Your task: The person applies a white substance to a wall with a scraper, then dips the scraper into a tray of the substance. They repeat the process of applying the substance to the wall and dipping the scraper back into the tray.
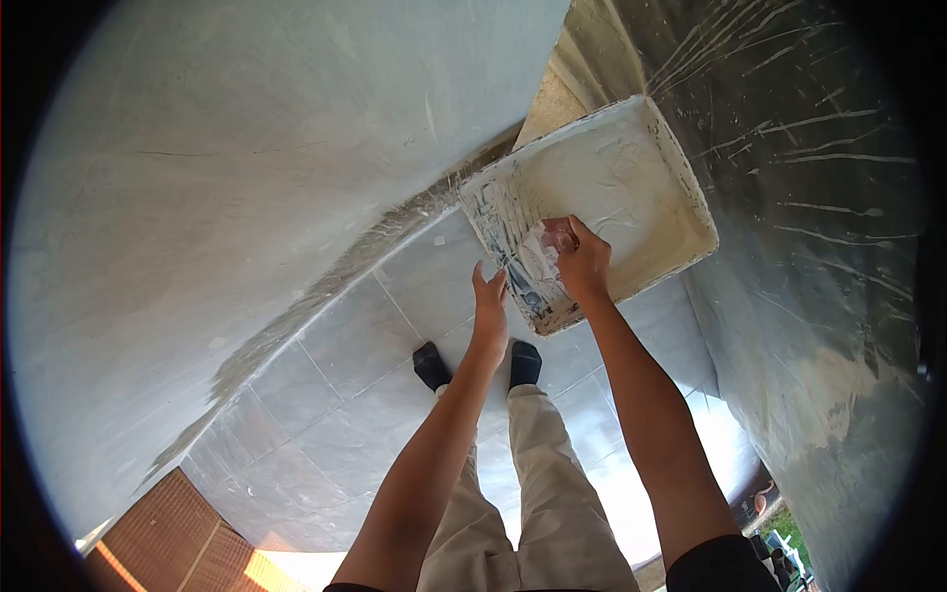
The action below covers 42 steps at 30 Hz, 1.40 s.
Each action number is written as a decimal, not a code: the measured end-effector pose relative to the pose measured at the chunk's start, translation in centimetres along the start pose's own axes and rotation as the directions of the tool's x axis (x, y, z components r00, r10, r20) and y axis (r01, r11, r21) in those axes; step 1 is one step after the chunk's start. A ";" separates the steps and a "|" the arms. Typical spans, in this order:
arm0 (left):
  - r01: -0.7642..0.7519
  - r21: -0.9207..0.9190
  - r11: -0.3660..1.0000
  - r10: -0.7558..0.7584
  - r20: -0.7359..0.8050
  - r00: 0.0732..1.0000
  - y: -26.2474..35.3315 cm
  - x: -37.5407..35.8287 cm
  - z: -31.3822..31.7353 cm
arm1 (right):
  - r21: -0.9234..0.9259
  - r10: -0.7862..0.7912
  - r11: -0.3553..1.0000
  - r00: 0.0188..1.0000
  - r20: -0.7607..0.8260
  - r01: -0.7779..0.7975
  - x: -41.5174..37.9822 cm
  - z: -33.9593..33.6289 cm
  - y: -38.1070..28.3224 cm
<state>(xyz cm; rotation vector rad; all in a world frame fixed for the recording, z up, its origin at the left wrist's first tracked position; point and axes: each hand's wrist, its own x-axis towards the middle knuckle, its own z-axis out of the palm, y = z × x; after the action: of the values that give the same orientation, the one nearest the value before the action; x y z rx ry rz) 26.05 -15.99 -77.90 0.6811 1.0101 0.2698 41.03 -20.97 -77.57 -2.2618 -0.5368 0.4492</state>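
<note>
A paint tray [702, 197], its rim caked with dried paint, holds thick off-white paint. My right hand [584, 259] is over the ridged near-left end of the tray, fingers wrapped round a broad tool [536, 259] smeared with white paint. The tool looks like a wide paintbrush; my fingers hide much of its handle. Just left of the tray's lower left edge is my left hand [489, 306], thumb and fingers apart with nothing between them.
A grey wall [266, 148] rises on the left, with a rough, darker strip along its foot. Grey tiles [335, 405] cover the floor under my dark-socked feet [526, 365]. White streaks mark a dark surface [809, 168] on the right. A brown tiled area [163, 538] shows lower left.
</note>
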 end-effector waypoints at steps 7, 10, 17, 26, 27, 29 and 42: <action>-0.045 -0.155 0.987 0.049 0.018 0.999 -1.4 0.9 -0.7 | -0.001 0.005 1.000 1.000 0.005 -0.005 -0.4 0.3 0.1; -0.056 -0.178 0.983 0.062 0.028 0.998 -1.6 1.0 -0.8 | 0.031 -0.024 0.999 1.000 0.013 0.024 -1.0 1.4 -0.3; -0.040 -0.183 0.982 0.056 0.081 0.995 -1.4 1.0 -1.3 | 0.074 -0.013 0.997 0.997 0.072 0.008 -0.8 1.7 -0.6; -0.080 -0.176 0.981 0.091 0.056 0.994 -1.1 0.6 -1.1 | 0.179 0.065 0.980 0.988 0.140 -0.090 0.2 3.4 2.4; -0.089 -0.170 0.981 0.101 0.062 0.993 -0.9 0.4 -1.2 | 0.199 0.056 0.976 0.987 0.151 -0.086 0.3 3.3 2.0; -0.085 -0.094 0.992 0.085 -0.007 0.996 -0.4 -0.2 -1.5 | 0.205 0.074 0.972 0.982 0.175 -0.110 0.0 2.6 1.4; -0.390 0.194 0.900 0.406 -0.053 0.912 10.2 -5.6 1.9 | 0.861 0.123 0.345 0.928 0.353 -0.373 0.2 -8.2 -11.1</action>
<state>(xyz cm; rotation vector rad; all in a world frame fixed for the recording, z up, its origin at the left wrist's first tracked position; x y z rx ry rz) 25.72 -11.76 -66.92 1.0510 0.9834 0.5783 42.42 -18.78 -64.05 -1.1440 0.0407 0.9122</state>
